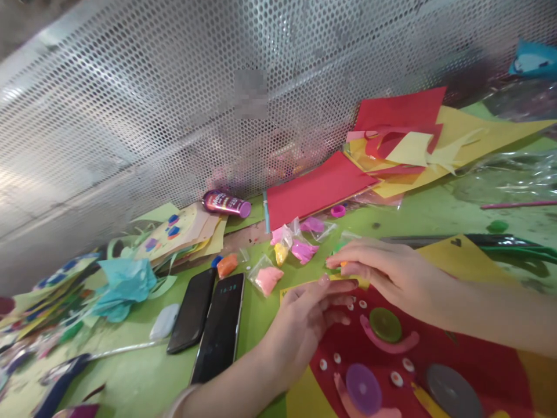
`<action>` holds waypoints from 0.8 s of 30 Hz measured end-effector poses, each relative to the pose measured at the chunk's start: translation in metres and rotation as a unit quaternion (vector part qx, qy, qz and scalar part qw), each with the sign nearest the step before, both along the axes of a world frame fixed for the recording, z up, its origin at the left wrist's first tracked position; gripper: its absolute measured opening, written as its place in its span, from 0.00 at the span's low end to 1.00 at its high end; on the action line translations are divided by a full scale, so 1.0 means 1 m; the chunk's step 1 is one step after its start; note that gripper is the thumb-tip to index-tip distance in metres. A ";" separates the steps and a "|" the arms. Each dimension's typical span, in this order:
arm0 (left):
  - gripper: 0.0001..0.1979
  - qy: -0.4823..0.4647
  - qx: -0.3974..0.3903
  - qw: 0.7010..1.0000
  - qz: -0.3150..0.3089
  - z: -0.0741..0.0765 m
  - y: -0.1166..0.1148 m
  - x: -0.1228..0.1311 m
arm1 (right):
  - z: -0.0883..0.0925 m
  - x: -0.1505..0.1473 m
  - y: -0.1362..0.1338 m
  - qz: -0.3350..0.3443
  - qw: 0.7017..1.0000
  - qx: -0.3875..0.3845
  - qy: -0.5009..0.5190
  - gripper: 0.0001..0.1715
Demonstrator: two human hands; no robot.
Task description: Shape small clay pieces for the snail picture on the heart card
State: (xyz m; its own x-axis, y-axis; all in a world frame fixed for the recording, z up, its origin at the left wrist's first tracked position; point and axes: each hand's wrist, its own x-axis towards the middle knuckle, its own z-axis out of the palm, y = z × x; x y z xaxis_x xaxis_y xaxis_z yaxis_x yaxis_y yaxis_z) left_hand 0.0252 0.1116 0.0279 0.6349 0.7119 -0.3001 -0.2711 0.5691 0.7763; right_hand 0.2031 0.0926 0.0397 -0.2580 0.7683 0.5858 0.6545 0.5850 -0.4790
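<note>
My left hand [300, 325] hovers over the upper left of a red sheet [470, 342] on yellow paper, its fingers loosely spread with nothing visible in them. Above it, my right hand [391, 273] reaches left with fingers stretched out. Beneath those fingertips, small orange and green bits show, partly hidden. The red sheet carries a green disc [385, 324], a purple disc [364, 388] and a grey disc [454, 390], with pink clay strips and small white eye-like dots around them. Small bags of pink clay [268, 278] and purple clay [303, 251] lie beyond my left hand.
Two phones [220, 328] [194, 307] and a white case [164, 322] lie left. Behind are a purple bottle [226, 204], red card [317, 188] and yellow paper scraps [487, 145]. Scissors [65, 383] rest lower left. A perforated metal panel [174, 110] stands along the back.
</note>
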 end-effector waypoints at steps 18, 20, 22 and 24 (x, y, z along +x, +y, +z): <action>0.11 0.004 0.005 1.000 -0.005 0.001 -0.001 0.001 | 0.000 -0.003 -0.002 -0.008 0.998 -0.049 0.026 0.07; 0.11 0.006 0.006 1.000 -0.004 0.001 0.000 0.001 | 0.000 -0.002 -0.001 0.005 0.999 -0.041 0.023 0.10; 0.11 0.008 0.008 1.000 -0.001 0.000 0.000 0.001 | 0.000 -0.002 -0.001 0.010 0.999 -0.038 0.021 0.11; 0.10 0.009 0.010 1.000 -0.001 0.000 0.000 0.001 | 0.001 -0.002 -0.002 0.006 0.999 -0.041 0.022 0.09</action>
State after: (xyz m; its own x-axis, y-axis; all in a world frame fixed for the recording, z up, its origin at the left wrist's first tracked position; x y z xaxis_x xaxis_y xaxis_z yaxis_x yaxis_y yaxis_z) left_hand 0.0258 0.1114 0.0276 0.6306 0.7172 -0.2967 -0.2570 0.5537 0.7921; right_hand 0.2014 0.0911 0.0407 -0.2429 0.8118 0.5310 0.6257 0.5495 -0.5537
